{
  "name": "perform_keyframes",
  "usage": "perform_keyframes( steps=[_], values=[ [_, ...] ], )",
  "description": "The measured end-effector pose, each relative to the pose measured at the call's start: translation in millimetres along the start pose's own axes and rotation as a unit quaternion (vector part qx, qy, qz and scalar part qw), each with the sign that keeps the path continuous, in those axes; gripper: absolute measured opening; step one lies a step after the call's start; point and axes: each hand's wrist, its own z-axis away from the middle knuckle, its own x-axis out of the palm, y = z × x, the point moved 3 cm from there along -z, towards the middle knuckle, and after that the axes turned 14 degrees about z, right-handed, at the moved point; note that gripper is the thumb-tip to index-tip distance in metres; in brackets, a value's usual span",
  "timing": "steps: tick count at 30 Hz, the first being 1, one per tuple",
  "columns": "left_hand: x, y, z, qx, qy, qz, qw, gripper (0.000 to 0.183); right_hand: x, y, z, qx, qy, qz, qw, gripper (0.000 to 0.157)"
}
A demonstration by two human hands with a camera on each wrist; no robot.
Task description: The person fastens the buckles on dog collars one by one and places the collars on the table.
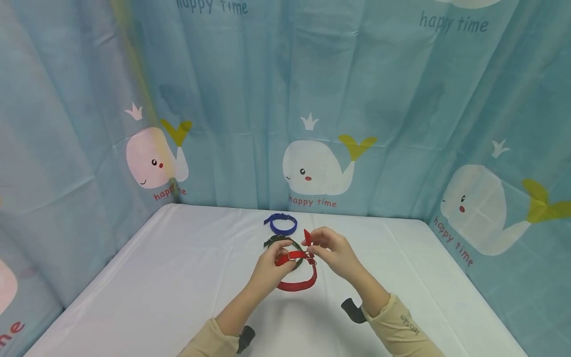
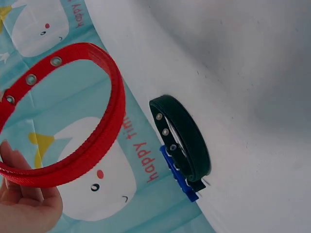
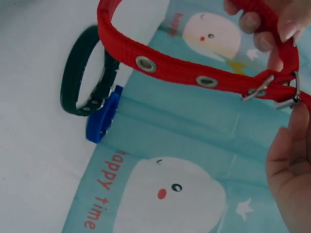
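Observation:
A red collar [image 1: 298, 286] with metal eyelets hangs as a loop between both hands above the table. My left hand [image 1: 267, 267] grips the strap beside its metal buckle [image 1: 292, 255]. On the other side, my right hand [image 1: 335, 252] pinches the strap near its upright red tip [image 1: 307, 237]. Close up in the right wrist view, the strap runs through the buckle [image 3: 260, 89], with the thumb of the right hand [image 3: 294, 165] against the metal fitting. In the left wrist view the left hand [image 2: 30, 206] shows only partly beneath the red band [image 2: 104, 136].
A dark green collar [image 2: 187, 131] lies on the white table [image 1: 178, 277] just behind the hands, partly hidden by them. Beyond it lies a blue collar [image 1: 283, 231], near the back edge. A blue whale-print curtain [image 1: 236, 168] stands around the table.

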Motion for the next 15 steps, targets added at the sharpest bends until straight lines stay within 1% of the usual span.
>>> perform_keyframes(
  steps=[4, 8, 12, 15],
  values=[
    [-5.5, -3.5, -1.9, 0.012, 0.007, -0.011, 0.9998, 0.035, -1.7, -0.8, -1.0, -0.016, 0.028, 0.014, 0.999, 0.018],
    [-8.1, -4.6, -3.0, 0.008, 0.008, 0.006, 0.9999, 0.031, -2.4, -0.6, -0.7, -0.044, 0.053, 0.043, 0.997, 0.017],
    [-8.6, -2.6, -3.5, -0.002, 0.013, 0.037, 0.9992, 0.031, -2.7, -3.4, -1.1, -0.096, 0.065, 0.073, 0.991, 0.019],
    [-8.0, -1.6, -4.1, -0.002, 0.014, 0.042, 0.999, 0.03, -3.0, -6.9, -1.3, -0.14, 0.065, 0.112, 0.982, 0.021]
  ],
)
